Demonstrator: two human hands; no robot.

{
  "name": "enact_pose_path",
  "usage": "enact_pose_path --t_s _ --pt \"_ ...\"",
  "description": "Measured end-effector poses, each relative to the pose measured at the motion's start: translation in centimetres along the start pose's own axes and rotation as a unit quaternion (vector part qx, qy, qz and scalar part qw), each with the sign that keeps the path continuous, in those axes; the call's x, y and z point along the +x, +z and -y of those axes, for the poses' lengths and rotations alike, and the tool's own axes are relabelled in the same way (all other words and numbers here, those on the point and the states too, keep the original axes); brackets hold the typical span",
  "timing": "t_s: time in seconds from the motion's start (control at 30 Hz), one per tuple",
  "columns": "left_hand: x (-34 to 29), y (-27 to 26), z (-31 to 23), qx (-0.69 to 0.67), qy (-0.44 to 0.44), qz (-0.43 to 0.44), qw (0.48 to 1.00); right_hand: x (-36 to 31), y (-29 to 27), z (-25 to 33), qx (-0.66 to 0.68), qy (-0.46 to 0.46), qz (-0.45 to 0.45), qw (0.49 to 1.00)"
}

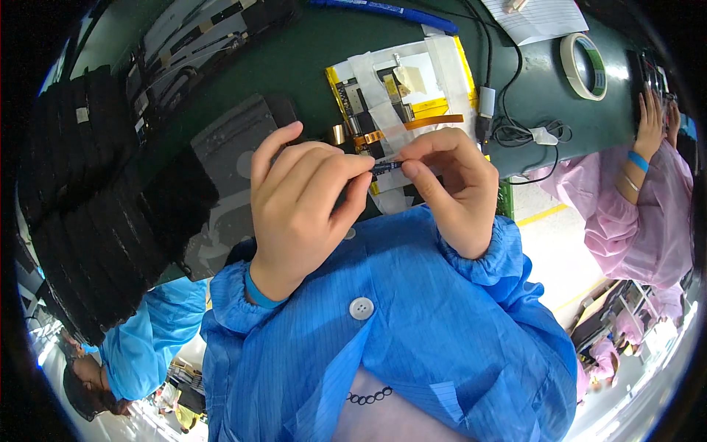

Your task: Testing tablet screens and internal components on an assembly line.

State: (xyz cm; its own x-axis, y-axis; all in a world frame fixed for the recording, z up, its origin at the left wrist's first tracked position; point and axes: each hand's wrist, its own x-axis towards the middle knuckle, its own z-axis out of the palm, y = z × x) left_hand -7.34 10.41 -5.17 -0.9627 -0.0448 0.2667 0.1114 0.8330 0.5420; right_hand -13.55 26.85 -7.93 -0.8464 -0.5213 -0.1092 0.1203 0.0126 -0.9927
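Note:
A small dark strip [387,168] with fine light marks spans the gap between my two hands; its exact kind is too small to tell. My left hand [298,184] pinches its left end between thumb and index finger, the other fingers raised. At the other end, my right hand [460,184] closes thumb and fingertips on it. Just beyond them lies a flat electronic assembly [434,70] with white tape, yellow edges and a circuit board. An orange flex cable [434,121] runs across its near part. My fingers hide some of the assembly's near side.
Black padded sheets [81,199] are stacked at left, with dark flat panels [236,158] beside them. A tape roll [584,66], paper sheet [541,18], coiled black cable [515,134] and blue tool [387,9] lie on the green table [309,59]. Co-workers sit on both sides.

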Motion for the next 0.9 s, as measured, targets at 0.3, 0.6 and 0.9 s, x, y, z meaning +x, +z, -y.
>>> enact_pose_path --t_s 0.3,0.6,0.9 --pt "0.5 0.5 0.4 0.157 0.044 -0.051 0.985 1.2 1.7 0.2 -0.063 0.012 -0.018 0.998" --pt "0.6 1.1 1.1 0.209 0.021 -0.017 0.977 0.7 0.7 -1.0 -0.233 -0.081 -0.101 0.964" --pt "0.2 1.3 1.2 0.227 0.014 -0.006 0.974 0.7 0.1 -1.4 -0.319 -0.158 -0.051 0.933"
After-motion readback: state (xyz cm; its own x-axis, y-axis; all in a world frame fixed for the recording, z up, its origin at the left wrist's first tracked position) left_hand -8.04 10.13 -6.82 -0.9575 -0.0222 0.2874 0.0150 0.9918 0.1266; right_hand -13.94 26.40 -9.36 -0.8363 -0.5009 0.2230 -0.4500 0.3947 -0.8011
